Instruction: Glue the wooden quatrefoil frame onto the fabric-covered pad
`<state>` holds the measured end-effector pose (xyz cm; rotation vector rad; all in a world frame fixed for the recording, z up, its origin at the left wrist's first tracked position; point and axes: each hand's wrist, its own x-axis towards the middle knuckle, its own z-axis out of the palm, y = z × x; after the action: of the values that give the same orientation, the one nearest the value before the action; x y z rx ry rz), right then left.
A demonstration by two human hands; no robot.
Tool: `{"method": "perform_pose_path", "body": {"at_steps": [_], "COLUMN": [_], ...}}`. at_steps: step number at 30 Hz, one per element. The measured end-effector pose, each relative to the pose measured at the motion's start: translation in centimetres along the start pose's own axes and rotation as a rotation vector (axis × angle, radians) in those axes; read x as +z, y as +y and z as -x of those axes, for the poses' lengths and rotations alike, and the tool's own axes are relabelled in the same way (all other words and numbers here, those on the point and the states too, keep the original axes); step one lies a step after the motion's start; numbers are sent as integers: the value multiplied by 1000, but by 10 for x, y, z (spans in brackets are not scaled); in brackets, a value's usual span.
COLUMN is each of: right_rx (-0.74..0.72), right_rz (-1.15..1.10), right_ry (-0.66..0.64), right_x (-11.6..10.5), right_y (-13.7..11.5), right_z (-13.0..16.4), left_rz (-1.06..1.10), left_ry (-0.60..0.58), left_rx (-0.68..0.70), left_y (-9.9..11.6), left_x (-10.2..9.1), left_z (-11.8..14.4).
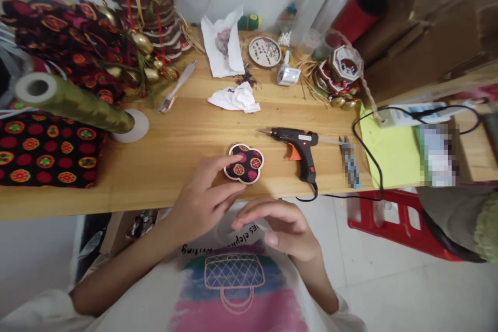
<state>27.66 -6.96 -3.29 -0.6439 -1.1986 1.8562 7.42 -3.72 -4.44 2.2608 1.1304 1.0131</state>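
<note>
A flower-shaped pad [246, 163] covered in dark fabric with red and orange circles lies near the front edge of the wooden table [175, 150]. My left hand [204, 199] reaches to it, with the index fingertip touching its left edge. My right hand [286, 228] hovers below the table edge in front of my shirt, fingers loosely curled, holding nothing I can see. A black glue gun [299, 148] with an orange trigger stands just right of the pad, its nozzle pointing left.
A roll of olive ribbon [73, 104] lies at left over patterned fabric [46, 153]. Crumpled tissue [235, 98], a round printed disc [265, 52] and stacked decorations [338, 78] sit further back. A yellow sheet [391, 153], power strip [408, 114] and red stool [400, 223] are right.
</note>
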Motion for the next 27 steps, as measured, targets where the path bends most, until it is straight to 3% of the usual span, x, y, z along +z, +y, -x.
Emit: {"method": "perform_pose_path", "body": {"at_steps": [5, 11, 17, 27], "right_rx": [24, 89, 30, -26], "right_rz": [2, 50, 482, 1087], "right_ry": [-56, 122, 296, 23], "right_x": [-7, -7, -4, -8], "right_y": [-5, -11, -11, -7], "right_z": [-6, -6, -16, -34], "left_rz": [76, 94, 115, 151], "left_ry": [-96, -126, -108, -91], "left_rx": [89, -16, -75, -127], "left_y": [-8, -1, 2, 5], "left_x": [4, -5, -4, -13], "left_z": [-5, -7, -6, -10]}}
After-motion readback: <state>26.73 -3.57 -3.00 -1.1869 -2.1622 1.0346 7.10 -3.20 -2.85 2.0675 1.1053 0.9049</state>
